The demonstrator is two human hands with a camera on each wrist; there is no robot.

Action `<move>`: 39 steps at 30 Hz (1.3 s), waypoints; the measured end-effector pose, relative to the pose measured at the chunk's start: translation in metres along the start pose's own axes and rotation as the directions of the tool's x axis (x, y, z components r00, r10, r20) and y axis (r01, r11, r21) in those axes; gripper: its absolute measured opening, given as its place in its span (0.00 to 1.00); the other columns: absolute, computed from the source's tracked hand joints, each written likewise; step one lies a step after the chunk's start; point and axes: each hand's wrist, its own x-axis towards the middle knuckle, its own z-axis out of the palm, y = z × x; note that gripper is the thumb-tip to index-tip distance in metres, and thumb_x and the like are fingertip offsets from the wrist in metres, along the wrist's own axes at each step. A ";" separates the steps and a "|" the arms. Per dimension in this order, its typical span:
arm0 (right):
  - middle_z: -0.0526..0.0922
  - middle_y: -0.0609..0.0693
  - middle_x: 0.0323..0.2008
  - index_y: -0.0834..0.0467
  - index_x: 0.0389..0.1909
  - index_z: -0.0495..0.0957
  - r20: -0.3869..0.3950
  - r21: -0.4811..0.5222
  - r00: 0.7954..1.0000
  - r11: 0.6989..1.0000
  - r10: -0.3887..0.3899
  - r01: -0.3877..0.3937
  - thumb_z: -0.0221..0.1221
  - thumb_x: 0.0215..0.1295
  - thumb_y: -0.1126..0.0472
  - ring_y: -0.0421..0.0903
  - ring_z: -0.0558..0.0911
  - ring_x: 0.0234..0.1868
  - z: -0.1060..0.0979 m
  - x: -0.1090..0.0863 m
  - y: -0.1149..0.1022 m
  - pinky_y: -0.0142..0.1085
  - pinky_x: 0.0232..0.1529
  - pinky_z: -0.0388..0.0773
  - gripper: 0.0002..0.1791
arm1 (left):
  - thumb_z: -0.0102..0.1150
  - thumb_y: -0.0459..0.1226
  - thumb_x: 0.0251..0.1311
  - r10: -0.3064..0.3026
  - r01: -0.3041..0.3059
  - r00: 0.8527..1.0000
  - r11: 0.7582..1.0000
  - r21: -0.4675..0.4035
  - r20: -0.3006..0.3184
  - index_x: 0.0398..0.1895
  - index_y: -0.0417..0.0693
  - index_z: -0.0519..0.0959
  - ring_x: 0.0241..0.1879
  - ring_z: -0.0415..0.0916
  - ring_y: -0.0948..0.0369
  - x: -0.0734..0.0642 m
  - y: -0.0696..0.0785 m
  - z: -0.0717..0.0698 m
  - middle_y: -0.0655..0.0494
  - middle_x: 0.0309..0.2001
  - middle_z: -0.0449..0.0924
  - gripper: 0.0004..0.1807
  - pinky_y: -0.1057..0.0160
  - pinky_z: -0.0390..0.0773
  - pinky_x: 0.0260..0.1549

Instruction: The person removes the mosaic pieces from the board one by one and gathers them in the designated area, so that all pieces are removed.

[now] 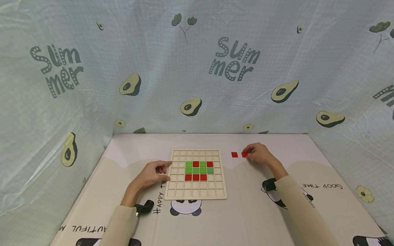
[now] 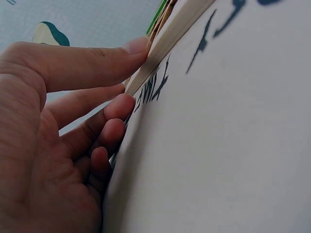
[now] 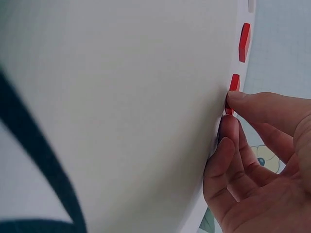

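A square wooden grid board (image 1: 197,197) lies flat on the table, with green tiles (image 1: 195,170), red tiles (image 1: 195,177) and one teal tile (image 1: 210,170) in its middle cells. At the board's left edge my left hand (image 1: 150,173) rests thumb and extended index finger against the side; the left wrist view shows the thumb (image 2: 133,48) on the wooden edge, the other fingers loosely bent. To the right of the board, my right hand (image 1: 259,152) pinches a small red square tile (image 3: 234,83) at the table surface. Another red tile (image 1: 234,154) lies just left of it.
A pale cloth with panda prints (image 1: 185,207) and lettering covers the table (image 1: 237,218). Light curtains (image 1: 160,68) printed with avocados hang behind and along both sides. Each wrist wears a black device (image 1: 144,207).
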 end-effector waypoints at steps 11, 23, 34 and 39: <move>0.83 0.61 0.48 0.63 0.53 0.84 0.001 0.013 1.000 1.000 -0.001 0.001 0.61 0.66 0.67 0.55 0.80 0.47 0.000 -0.001 -0.002 0.41 0.44 0.82 0.15 | 0.77 0.35 0.46 0.008 -0.008 1.000 1.000 0.003 0.000 0.65 0.40 0.80 0.35 0.69 0.59 0.000 0.000 0.000 0.52 0.35 0.76 0.37 0.66 0.67 0.35; 0.83 0.62 0.48 0.64 0.53 0.83 0.002 0.007 1.000 1.000 -0.020 0.020 0.63 0.64 0.67 0.58 0.81 0.49 -0.001 -0.002 -0.002 0.42 0.45 0.83 0.16 | 0.77 0.35 0.46 0.009 -0.009 1.000 1.000 0.001 0.004 0.65 0.39 0.79 0.35 0.68 0.58 0.000 0.001 -0.001 0.51 0.35 0.76 0.38 0.66 0.67 0.35; 0.82 0.63 0.50 0.63 0.53 0.83 -0.017 0.026 1.000 0.999 -0.027 0.027 0.67 0.63 0.64 0.60 0.81 0.53 -0.002 -0.004 0.001 0.47 0.51 0.82 0.17 | 0.77 0.34 0.46 0.003 -0.003 1.000 1.000 0.001 0.006 0.65 0.39 0.79 0.36 0.68 0.58 0.000 0.000 -0.001 0.51 0.35 0.76 0.37 0.65 0.67 0.37; 0.83 0.61 0.46 0.63 0.53 0.83 -0.036 0.016 0.998 0.998 -0.061 0.061 0.68 0.62 0.64 0.58 0.82 0.50 -0.003 -0.005 -0.001 0.44 0.47 0.82 0.18 | 0.77 0.35 0.47 0.006 -0.006 1.000 1.000 0.008 0.006 0.65 0.39 0.79 0.36 0.69 0.58 0.000 0.001 -0.001 0.51 0.35 0.76 0.37 0.65 0.68 0.37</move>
